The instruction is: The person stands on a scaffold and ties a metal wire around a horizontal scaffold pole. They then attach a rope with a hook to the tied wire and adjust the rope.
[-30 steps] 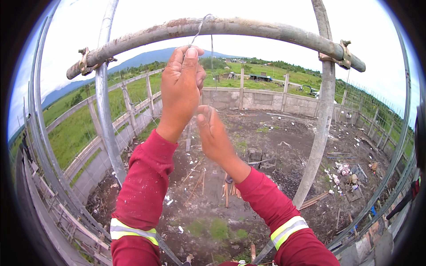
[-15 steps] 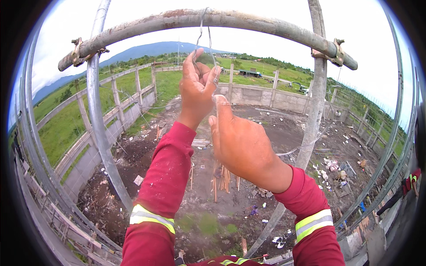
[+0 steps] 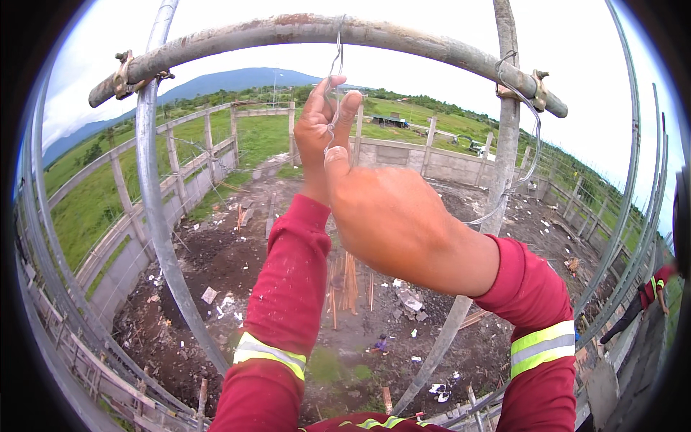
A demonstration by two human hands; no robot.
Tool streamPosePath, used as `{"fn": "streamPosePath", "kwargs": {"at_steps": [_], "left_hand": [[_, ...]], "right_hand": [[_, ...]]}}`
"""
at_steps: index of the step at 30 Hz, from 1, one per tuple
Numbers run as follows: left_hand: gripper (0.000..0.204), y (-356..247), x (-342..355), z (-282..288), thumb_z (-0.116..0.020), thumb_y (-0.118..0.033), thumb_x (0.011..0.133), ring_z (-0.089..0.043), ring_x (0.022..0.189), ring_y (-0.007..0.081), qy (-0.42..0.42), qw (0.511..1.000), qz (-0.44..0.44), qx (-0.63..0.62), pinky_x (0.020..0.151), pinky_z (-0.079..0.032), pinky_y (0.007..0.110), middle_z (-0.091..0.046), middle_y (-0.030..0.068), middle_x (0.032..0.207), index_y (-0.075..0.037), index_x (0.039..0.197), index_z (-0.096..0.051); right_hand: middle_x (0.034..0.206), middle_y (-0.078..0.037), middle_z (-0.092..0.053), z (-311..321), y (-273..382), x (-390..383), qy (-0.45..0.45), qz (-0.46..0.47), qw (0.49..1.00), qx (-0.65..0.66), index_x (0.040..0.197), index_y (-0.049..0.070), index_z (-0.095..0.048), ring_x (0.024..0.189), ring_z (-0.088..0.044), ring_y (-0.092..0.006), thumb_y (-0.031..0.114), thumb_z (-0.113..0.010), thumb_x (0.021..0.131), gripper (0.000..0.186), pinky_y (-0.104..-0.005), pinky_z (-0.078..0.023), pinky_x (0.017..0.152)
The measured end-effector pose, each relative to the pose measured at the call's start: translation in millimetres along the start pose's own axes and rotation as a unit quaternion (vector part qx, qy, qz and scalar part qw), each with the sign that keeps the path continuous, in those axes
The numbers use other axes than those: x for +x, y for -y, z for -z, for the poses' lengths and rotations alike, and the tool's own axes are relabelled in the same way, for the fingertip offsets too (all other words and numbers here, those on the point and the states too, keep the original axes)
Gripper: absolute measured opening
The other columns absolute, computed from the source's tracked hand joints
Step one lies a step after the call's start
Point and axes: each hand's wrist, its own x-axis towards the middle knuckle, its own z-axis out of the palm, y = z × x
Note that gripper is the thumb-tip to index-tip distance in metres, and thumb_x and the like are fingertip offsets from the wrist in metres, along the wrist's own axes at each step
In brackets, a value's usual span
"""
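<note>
Wire [image 3: 339, 52] hangs off the horizontal pipe [image 3: 403, 39], about midway between its 2 ends. Left hand [image 3: 314, 133] half-curled, wire running between thumb and fingers, can't tell if gripped; right hand [image 3: 403, 219] closed just below, pinching wire at the fingertips. 2 clamps [image 3: 540, 91] sit near pipe ends.

Thin silvery wire [image 3: 340, 47] looped over the pipe [image 3: 277, 33]; lower part kinked.
</note>
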Motion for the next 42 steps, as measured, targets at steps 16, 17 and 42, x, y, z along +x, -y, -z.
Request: {"fn": "streamPosePath", "kwargs": {"at_steps": [16,17,42], "left_hand": [[0.036,22,17,25,-0.089,-0.023,0.082,-0.037,0.060,0.0000,0.139,0.972,-0.178,0.058,0.053,-0.035,0.019,-0.065,0.0002,0.119,-0.006,0.110,-0.072],[0.036,22,20,29,-0.089,-0.024,0.083,-0.036,0.060,0.0004,0.162,0.968,-0.185,0.041,0.053,-0.035,0.019,-0.066,0.0007,0.119,-0.006,0.109,-0.072],[0.049,16,25,7,-0.040,-0.039,0.113,-0.068,0.110,0.0184,0.100,0.981,-0.156,0.056,0.093,-0.051,0.031,-0.074,0.0130,0.115,-0.001,0.145,-0.039]], "right_hand": [[0.073,-0.022,-0.067,-5,-15,-18,0.065,-0.063,0.994,0.055,0.131,-0.015,-0.050,0.063,-0.068,-0.0392,0.013,-0.057,0.095,0.046,-0.0491,-0.052,0.056],[0.073,-0.023,-0.067,1,-16,-24,0.067,-0.072,0.991,0.087,0.131,-0.013,-0.051,0.065,-0.068,-0.0402,0.015,-0.055,0.097,0.044,-0.0500,-0.052,0.059],[0.088,-0.015,-0.065,171,-2,33,0.088,-0.019,0.978,-0.190,0.099,-0.003,-0.066,0.076,-0.062,-0.0245,0.018,-0.058,0.101,0.022,-0.0362,-0.054,0.073]]}}
